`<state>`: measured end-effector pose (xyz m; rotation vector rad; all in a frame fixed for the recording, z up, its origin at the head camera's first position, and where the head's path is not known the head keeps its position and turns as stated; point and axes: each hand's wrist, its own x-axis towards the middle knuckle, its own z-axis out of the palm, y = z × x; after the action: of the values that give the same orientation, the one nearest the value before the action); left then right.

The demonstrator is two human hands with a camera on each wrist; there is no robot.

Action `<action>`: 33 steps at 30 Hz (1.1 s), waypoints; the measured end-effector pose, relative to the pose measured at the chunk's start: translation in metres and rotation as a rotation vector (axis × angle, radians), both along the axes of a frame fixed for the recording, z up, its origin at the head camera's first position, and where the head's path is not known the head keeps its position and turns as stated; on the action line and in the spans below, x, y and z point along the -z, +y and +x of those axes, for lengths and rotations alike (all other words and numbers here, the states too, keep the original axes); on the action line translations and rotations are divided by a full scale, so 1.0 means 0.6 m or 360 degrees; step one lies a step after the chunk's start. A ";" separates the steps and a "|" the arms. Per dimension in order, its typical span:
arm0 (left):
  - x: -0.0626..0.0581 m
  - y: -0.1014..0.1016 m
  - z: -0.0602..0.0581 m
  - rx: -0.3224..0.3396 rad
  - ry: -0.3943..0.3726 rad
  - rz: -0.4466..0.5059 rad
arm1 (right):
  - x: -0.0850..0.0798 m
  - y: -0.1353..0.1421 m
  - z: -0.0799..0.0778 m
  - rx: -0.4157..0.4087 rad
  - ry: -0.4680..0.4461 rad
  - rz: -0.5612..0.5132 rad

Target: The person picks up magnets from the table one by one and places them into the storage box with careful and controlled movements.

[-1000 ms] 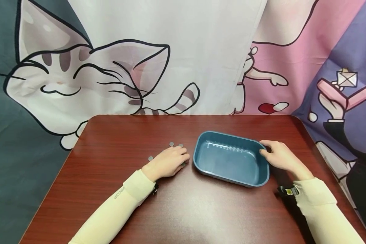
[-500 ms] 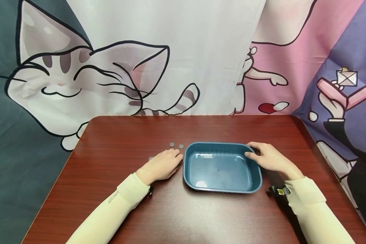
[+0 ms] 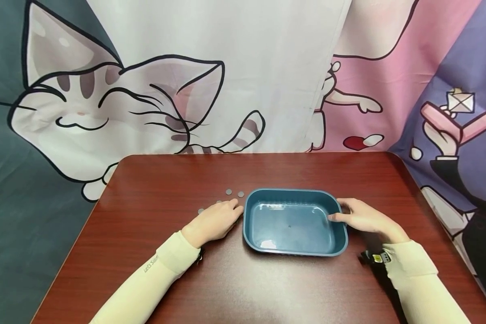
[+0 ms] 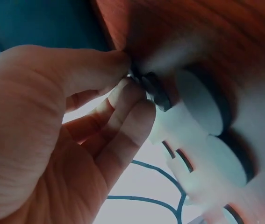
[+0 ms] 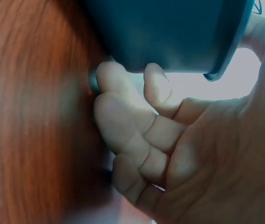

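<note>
A blue rectangular plastic tub [image 3: 289, 227] stands on the table. My right hand [image 3: 366, 218] holds its right end, thumb over the rim, fingers outside. In the right wrist view, fingertips [image 5: 113, 114] curl low beside the tub's wall, near a small dark rounded edge [image 5: 94, 79]. At the tub's left side is my left hand [image 3: 214, 220], fingertips bunched. In the left wrist view, its thumb and fingers pinch at a small dark disc [image 4: 155, 91], partly hidden by the fingertips. Several flat round grey discs [image 4: 202, 100] lie close by.
More grey discs [image 3: 240, 194] lie on the reddish-brown wooden table [image 3: 178, 175], behind and left of the left hand. A curtain with a cartoon cat [image 3: 81, 103] hangs beyond the back edge. A black wrist device [image 3: 374, 258] sits below the right cuff.
The tub has shifted left and nearer and turned straighter, up against the left fingertips. The left hand moved slightly left. The right hand has slid a little down and outward along the tub's end.
</note>
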<state>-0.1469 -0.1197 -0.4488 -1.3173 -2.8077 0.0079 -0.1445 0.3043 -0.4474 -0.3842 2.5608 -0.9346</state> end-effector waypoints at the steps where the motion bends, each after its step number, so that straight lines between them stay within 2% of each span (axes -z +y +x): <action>1: 0.001 0.000 0.000 0.0007 0.0015 -0.0006 | 0.001 0.000 0.001 -0.0015 0.0018 0.0001; 8: 0.002 -0.001 -0.003 0.0066 0.0086 -0.0027 | -0.002 0.002 0.010 -0.0141 0.0103 0.0059; 15: 0.000 -0.013 -0.012 0.0093 -0.0039 0.0098 | -0.004 -0.007 0.011 -0.0188 0.0185 0.0106; 19: -0.007 -0.017 -0.016 0.0073 -0.0056 0.0123 | -0.001 -0.008 0.011 -0.0186 0.0193 0.0109; 23: -0.025 -0.020 -0.020 0.0031 -0.0032 0.0156 | -0.001 -0.009 0.011 -0.0187 0.0189 0.0121; 27: -0.056 -0.017 -0.025 0.0013 0.0031 0.0221 | -0.002 -0.011 0.012 -0.0195 0.0186 0.0119; 30: -0.080 -0.006 -0.027 0.0056 0.0082 0.0260 | -0.004 -0.014 0.012 -0.0212 0.0191 0.0110; 33: -0.097 0.017 -0.027 0.0162 0.0112 0.0277 | -0.004 -0.017 0.013 -0.0229 0.0196 0.0104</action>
<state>-0.1630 -0.1092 -0.3906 -1.3875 -2.6122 -0.1850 -0.1368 0.2939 -0.4450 -0.6158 2.6246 -0.7963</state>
